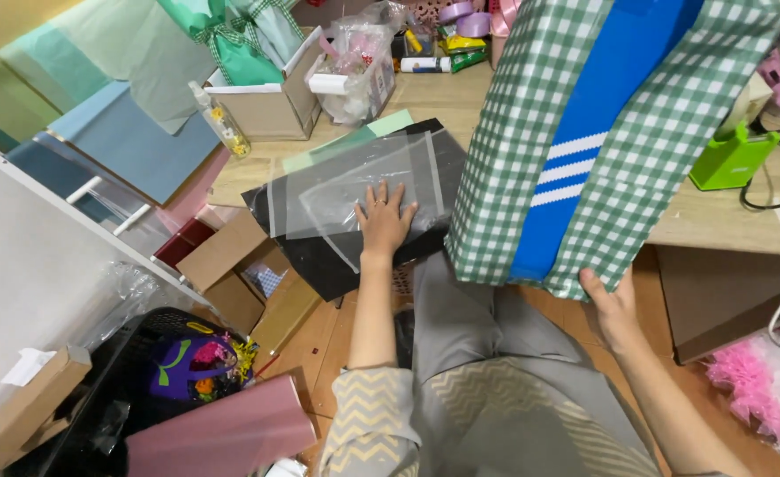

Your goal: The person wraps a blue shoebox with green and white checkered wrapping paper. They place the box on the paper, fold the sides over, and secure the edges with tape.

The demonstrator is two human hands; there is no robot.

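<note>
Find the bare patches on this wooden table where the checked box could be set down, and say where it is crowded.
Bare wood lies on the table between the black sheet under the left hand and the bottles behind. The box, held by the right hand, hides more. Crowded: the back edge and the green stand.

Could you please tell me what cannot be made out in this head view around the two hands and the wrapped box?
- Wrapped box, head view: its top is cut off by the upper edge.
- Right hand: the fingers go behind the box's lower edge, so the grip is hidden.
- Black sheet under the left hand: the box covers its right end.
- Small items at the back of the table: too small to identify.
</note>
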